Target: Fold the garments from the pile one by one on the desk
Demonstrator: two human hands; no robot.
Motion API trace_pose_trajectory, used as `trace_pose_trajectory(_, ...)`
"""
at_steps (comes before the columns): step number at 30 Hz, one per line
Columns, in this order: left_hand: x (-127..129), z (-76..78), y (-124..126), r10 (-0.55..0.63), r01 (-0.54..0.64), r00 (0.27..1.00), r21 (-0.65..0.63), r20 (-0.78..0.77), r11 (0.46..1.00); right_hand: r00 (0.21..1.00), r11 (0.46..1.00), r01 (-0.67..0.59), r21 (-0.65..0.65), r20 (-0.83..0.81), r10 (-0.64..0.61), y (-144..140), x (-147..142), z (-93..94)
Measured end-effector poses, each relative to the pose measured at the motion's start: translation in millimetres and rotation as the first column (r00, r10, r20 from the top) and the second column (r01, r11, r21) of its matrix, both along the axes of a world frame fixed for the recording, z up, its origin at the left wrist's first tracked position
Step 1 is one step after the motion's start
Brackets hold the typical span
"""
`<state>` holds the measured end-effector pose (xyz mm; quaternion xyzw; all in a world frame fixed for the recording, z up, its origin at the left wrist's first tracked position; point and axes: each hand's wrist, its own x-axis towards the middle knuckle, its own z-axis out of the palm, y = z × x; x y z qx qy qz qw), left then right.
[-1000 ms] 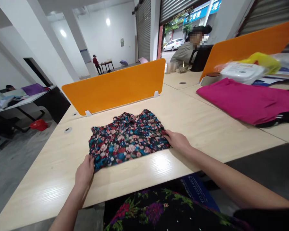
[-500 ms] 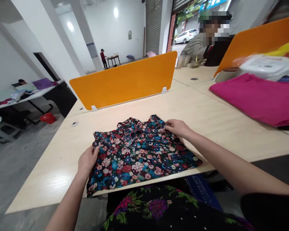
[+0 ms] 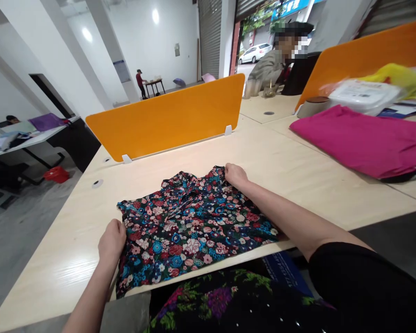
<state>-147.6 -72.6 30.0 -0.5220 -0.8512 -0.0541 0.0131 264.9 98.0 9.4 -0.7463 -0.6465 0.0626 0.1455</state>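
Note:
A dark garment with a dense print of red, pink, blue and white flowers [image 3: 194, 231] lies spread on the pale wooden table [image 3: 79, 222], its near edge along the table's front. It looks like a blouse, with gathered, wrinkled cloth at the far middle. My left hand [image 3: 113, 240] is closed on its left edge, partway down the side. At the far right corner my right hand [image 3: 235, 175] pinches the cloth, fingers curled in. The fingertips of both hands are partly hidden.
An orange divider [image 3: 169, 120] stands across the table's far side on white clips. To the right lie a folded magenta cloth [image 3: 360, 143], a white plastic package [image 3: 364, 95] and a yellow bag [image 3: 398, 81]. Across the table sits a person [image 3: 268, 64]. A red bucket [image 3: 56, 174] stands on the floor.
My left hand has pulled the garment's left edge outward, so the left side lies straighter and flatter. My right hand has shifted toward the far right corner. The view has turned slightly right.

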Motion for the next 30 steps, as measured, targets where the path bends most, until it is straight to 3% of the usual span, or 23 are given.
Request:
trace_pose_trajectory(2,2,0.4,4,-0.110,0.115,0.991,0.078,-0.070,0.990,1.000,0.998,-0.026,-0.055,0.009,0.027,4,1,0.7)
trace_pose_trajectory(3,4,1.0,7,-0.217,0.229,0.971,0.121,-0.102,0.966,0.998,0.996,-0.053,-0.077,0.014,0.055,6,1,1.6)
trace_pose_trajectory(4,8,1.7,12,-0.354,0.370,0.927,0.138,-0.126,0.919,0.996,0.992,-0.087,-0.096,0.020,0.089,8,0,2.6)
trace_pose_trajectory(7,22,2.9,31,-0.700,0.713,0.699,0.068,-0.146,0.698,0.986,0.978,-0.158,-0.140,0.040,0.165,14,-6,4.1)
trace_pose_trajectory(9,29,1.2,45,-0.789,0.794,0.603,-0.010,-0.118,0.608,0.985,0.977,-0.166,-0.137,0.030,0.172,16,-9,2.8)
trace_pose_trajectory(12,32,-3.3,64,-0.832,0.830,0.555,-0.059,-0.013,0.555,0.985,0.979,-0.172,-0.108,-0.008,0.172,16,-9,-0.1)
trace_pose_trajectory(14,30,-4.1,73,-0.817,0.821,0.569,-0.009,0.092,0.570,0.983,0.979,-0.184,-0.091,-0.025,0.183,15,-6,0.0)
trace_pose_trajectory(18,24,5.3,93,-0.684,0.671,0.675,0.156,0.278,0.725,0.990,0.991,-0.133,0.034,-0.052,0.135,12,1,4.2)
trace_pose_trajectory(20,27,12.7,103,-0.615,0.580,0.741,0.203,0.270,0.789,0.995,0.994,-0.090,0.063,-0.048,0.093,9,2,5.5)
trace_pose_trajectory(24,46,19.6,117,-0.458,0.427,0.881,0.221,0.115,0.877,0.997,0.997,-0.053,-0.055,0.060,0.057,2,0,8.0)
trace_pose_trajectory(27,70,13.1,109,-0.405,0.381,0.914,0.289,0.025,0.878,0.985,0.992,-0.120,0.047,0.133,0.113,-8,-9,17.5)
trace_pose_trajectory(29,89,4.2,94,-0.477,0.471,0.877,0.320,-0.063,0.822,0.956,0.953,-0.284,0.111,0.114,0.271,-15,-20,27.4)
trace_pose_trajectory(30,98,-0.9,85,-0.557,0.559,0.824,0.305,-0.101,0.771,0.928,0.923,-0.370,0.107,0.083,0.363,-18,-28,32.4)
